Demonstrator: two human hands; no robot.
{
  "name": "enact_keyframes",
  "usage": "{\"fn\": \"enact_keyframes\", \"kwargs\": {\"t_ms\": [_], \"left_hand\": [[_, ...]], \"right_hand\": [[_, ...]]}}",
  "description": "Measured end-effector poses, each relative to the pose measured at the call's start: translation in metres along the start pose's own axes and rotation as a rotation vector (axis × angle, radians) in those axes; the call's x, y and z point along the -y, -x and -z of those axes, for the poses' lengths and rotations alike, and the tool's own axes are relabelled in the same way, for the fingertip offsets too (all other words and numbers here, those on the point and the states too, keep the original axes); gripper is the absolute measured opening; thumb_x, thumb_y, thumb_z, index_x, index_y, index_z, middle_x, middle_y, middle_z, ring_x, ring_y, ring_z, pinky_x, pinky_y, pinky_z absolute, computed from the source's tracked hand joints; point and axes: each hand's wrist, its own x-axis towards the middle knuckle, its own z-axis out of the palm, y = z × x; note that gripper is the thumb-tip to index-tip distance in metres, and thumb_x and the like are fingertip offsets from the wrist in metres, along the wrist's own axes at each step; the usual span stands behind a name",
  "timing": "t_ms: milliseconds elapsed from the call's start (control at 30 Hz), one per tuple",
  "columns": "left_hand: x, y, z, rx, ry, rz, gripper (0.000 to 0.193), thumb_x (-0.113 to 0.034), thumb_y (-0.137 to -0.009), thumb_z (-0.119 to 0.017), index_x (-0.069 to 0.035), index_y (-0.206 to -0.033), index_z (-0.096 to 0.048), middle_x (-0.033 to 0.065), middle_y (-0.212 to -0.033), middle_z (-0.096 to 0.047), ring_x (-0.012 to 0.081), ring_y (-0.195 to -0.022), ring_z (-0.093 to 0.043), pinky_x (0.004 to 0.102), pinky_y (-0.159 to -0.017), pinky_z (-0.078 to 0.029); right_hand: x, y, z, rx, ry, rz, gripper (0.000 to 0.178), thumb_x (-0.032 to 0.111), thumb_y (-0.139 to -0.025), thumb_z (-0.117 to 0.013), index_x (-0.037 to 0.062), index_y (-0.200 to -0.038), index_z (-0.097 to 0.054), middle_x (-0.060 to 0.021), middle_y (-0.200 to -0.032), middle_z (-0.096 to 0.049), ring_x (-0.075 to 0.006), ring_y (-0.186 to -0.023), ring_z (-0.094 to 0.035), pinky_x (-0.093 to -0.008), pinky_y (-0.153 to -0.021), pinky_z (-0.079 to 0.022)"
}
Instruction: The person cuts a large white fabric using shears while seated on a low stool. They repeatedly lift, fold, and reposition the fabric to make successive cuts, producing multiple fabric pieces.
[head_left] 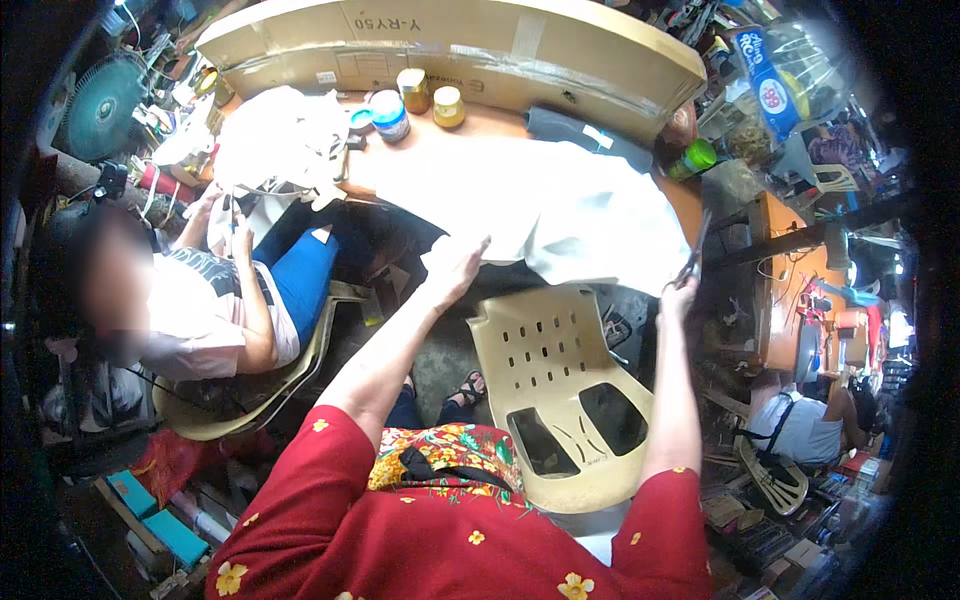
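Observation:
A large white sheet of cloth-like material [600, 210] lies over the table and droops past its near edge; glare washes out its surface. At that near edge, my left hand [460, 268] is closed on the sheet. My right hand [682, 292], by the sheet's right end, is closed round a pair of scissors [692, 262] with dark blades pointing up and away. The blades stand beside the sheet's right edge; whether they touch it I cannot tell.
A beige plastic chair [545, 370] stands before me. At left a seated person [215, 300] handles white material. Jars [448, 107], a blue-labelled tub [389, 116] and a folded dark cloth [585, 138] sit on the table [490, 122]. Behind runs a long cardboard box [440, 50].

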Motion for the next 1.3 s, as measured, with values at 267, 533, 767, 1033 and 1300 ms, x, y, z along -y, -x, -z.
{"fn": "enact_keyframes", "kwargs": {"t_ms": [267, 533, 767, 1033, 1300], "left_hand": [[0.004, 0.014, -0.049, 0.301, 0.172, -0.043, 0.04, -0.025, -0.077, -0.068, -0.005, -0.111, -0.059, 0.0134, -0.111, -0.06, 0.0312, -0.1, -0.059, 0.04, -0.085, -0.048], [0.09, -0.071, -0.044, 0.176, 0.287, 0.154, 0.076, -0.046, -0.083, -0.062, -0.005, -0.141, -0.034, 0.0238, -0.146, -0.028, 0.0415, -0.134, -0.028, 0.0467, -0.109, -0.029], [0.119, -0.154, -0.065, 0.244, 0.004, 0.151, 0.056, -0.038, -0.087, -0.059, -0.006, -0.131, -0.046, 0.0196, -0.136, -0.041, 0.0368, -0.127, -0.038, 0.0502, -0.106, -0.029], [0.11, -0.18, -0.064, 0.022, 0.261, -0.048, 0.02, -0.024, -0.086, -0.062, -0.007, -0.096, -0.062, 0.0081, -0.093, -0.058, 0.0309, -0.096, -0.056, 0.0476, -0.079, -0.042], [0.074, -0.242, 0.007, -0.116, 0.578, -0.26, 0.011, -0.003, -0.083, -0.062, -0.004, -0.094, -0.06, 0.0114, -0.09, -0.057, 0.0311, -0.079, -0.061, 0.0381, -0.067, -0.047]], "right_hand": [[-0.026, 0.057, -0.031, 0.023, 0.255, 0.05, 0.049, 0.025, -0.083, -0.07, 0.002, -0.119, -0.044, -0.0209, -0.104, -0.063, -0.0359, -0.096, -0.062, -0.0442, -0.079, -0.046], [0.008, 0.038, -0.034, -0.173, 0.28, 0.261, 0.053, 0.02, -0.08, -0.073, -0.0009, -0.119, -0.043, -0.0236, -0.107, -0.06, -0.04, -0.097, -0.059, -0.0457, -0.078, -0.043], [0.017, 0.033, -0.053, -0.189, 0.396, 0.18, 0.065, 0.019, -0.077, -0.076, -0.0033, -0.127, -0.041, -0.0249, -0.11, -0.059, -0.0386, -0.1, -0.058, -0.0443, -0.082, -0.043], [0.024, 0.03, -0.075, -0.122, 0.27, 0.312, 0.069, 0.005, -0.071, -0.075, 0.0057, -0.133, -0.043, -0.0209, -0.127, -0.054, -0.0386, -0.112, -0.053, -0.0431, -0.092, -0.042], [0.049, -0.006, -0.062, -0.325, 0.269, 0.295, 0.031, -0.003, -0.077, -0.057, 0.0011, -0.108, -0.053, -0.0225, -0.087, -0.063, -0.0414, -0.083, -0.061, -0.0454, -0.074, -0.046]]}}
